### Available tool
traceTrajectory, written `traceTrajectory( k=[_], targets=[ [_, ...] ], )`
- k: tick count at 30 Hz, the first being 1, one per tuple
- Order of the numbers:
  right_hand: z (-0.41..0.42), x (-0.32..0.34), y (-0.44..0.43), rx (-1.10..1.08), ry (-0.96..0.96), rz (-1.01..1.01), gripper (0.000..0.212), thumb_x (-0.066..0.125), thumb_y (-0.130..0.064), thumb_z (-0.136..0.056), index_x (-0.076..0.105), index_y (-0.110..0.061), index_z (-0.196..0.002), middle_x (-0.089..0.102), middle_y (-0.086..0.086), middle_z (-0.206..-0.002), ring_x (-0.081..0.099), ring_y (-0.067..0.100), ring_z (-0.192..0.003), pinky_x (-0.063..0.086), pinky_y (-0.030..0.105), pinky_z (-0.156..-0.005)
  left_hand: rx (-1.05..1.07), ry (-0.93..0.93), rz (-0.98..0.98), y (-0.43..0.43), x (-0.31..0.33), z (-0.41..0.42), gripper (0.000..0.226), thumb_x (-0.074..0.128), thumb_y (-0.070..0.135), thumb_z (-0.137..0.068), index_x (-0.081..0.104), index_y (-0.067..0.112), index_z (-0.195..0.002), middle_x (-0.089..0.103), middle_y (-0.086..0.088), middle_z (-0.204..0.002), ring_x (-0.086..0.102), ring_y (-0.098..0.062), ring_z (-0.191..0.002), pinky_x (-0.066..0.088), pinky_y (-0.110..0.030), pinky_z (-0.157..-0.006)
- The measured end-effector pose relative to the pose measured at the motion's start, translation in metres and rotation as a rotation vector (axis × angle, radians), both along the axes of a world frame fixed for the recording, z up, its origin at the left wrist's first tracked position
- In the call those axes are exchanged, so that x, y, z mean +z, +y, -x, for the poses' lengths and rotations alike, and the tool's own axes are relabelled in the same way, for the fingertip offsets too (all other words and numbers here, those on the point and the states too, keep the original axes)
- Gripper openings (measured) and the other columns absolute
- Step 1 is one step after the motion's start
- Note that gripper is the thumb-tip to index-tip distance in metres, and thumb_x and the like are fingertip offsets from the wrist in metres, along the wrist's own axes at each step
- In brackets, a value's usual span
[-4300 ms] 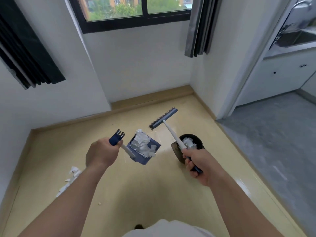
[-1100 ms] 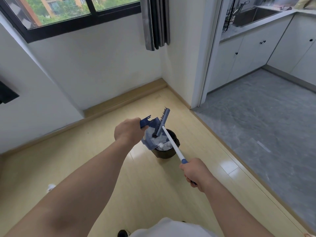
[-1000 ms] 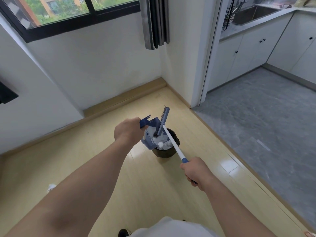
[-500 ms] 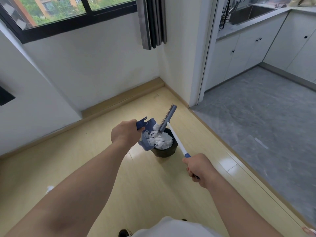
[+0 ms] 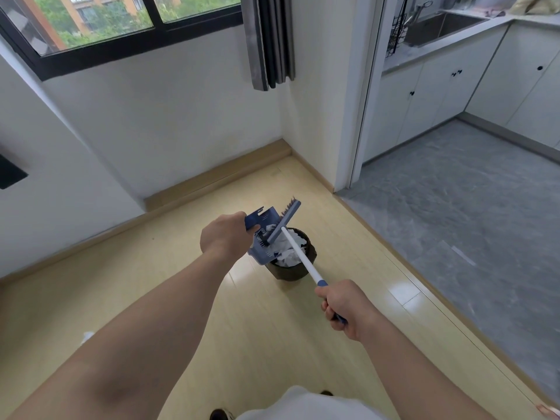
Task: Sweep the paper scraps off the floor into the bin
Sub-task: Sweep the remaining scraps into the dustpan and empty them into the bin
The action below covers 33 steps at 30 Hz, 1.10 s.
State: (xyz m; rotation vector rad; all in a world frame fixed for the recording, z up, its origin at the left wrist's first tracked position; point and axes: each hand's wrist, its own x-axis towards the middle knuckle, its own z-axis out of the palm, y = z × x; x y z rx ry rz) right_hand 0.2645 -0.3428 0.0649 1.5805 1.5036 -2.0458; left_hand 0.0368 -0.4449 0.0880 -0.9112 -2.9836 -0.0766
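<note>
While left hand (image 5: 225, 237) is clenching the tilted blue dustpan (image 5: 261, 237), right hand (image 5: 345, 307) is gripping the brush (image 5: 298, 251) handle, paper scraps (image 5: 288, 248) sitting in the dark bin (image 5: 292, 268) at the dustpan's four o'clock

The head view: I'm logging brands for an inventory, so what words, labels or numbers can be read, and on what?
No text reads legibly.
Blue plastic dustpan: a small dark mark on its back panel, too blurred to read.
White-handled blue broom, dark round bin: no visible markings.
</note>
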Motion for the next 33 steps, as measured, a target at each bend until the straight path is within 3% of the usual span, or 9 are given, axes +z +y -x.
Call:
traceTrajectory(
  k=[8, 23, 33],
  targets=[
    [-0.001, -0.019, 0.004, 0.079, -0.048, -0.128, 0.009, 0.054, -0.01, -0.093, 0.054, -0.008, -0.084, 0.043, 0.006, -0.063, 0.034, 0.015, -0.046, 0.025, 0.019, -0.041, 0.01, 0.005, 0.004, -0.001, -0.002, -0.001, 0.032, 0.048, 0.051, -0.096, 0.051, 0.023, -0.081, 0.058, 0.0, -0.077, 0.056, -0.027, -0.067, 0.033, -0.025, -0.052],
    [0.0, -0.019, 0.019, 0.046, -0.053, -0.175, 0.022, 0.054, -0.01, -0.091, 0.047, -0.011, -0.07, 0.04, 0.007, -0.061, 0.031, 0.016, -0.047, 0.023, 0.018, -0.043, 0.026, 0.003, 0.04, -0.001, -0.009, 0.01, 0.033, 0.046, 0.052, -0.096, 0.055, 0.022, -0.084, 0.06, 0.001, -0.077, 0.057, -0.026, -0.067, 0.04, -0.027, -0.054],
    [0.005, 0.004, 0.018, -0.052, 0.024, 0.003, 0.015, 0.056, -0.014, -0.096, 0.056, -0.009, -0.082, 0.045, 0.002, -0.058, 0.034, 0.007, -0.039, 0.021, 0.016, -0.038, 0.009, 0.008, 0.051, 0.002, -0.007, 0.014, 0.032, 0.047, 0.051, -0.097, 0.054, 0.023, -0.084, 0.06, 0.001, -0.077, 0.057, -0.026, -0.067, 0.038, -0.026, -0.053]
  ],
)
